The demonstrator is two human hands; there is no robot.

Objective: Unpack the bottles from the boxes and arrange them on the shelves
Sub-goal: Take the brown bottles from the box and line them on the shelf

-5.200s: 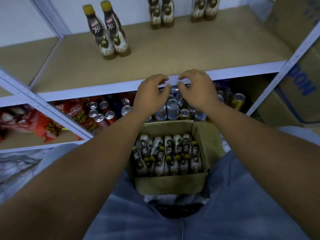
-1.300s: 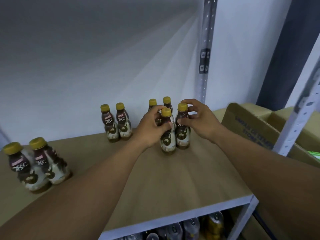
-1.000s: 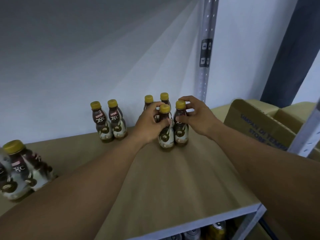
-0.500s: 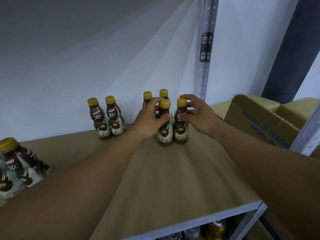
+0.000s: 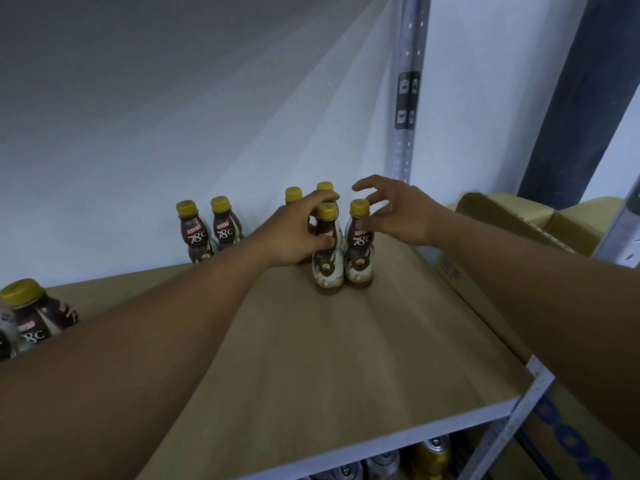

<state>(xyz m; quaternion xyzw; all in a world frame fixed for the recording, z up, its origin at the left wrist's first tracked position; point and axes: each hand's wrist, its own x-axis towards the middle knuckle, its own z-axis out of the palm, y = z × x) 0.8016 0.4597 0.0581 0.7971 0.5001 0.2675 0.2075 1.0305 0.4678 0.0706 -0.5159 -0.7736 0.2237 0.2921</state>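
Your left hand (image 5: 294, 233) wraps its fingers round one bottle (image 5: 327, 263) on the shelf (image 5: 346, 358), just in front of the back pair (image 5: 293, 195); your right hand (image 5: 398, 213) hovers beside its twin (image 5: 360, 258), fingers released (caps level). Let go gently, keeping both upright.

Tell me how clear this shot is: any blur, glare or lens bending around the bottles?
Head view: dim bluish light, no glare; front right bottle has a legible label; the bottle at the left edge looks stretched and soft; the metal upright leans from wide-angle distortion; wall darkens upper left.
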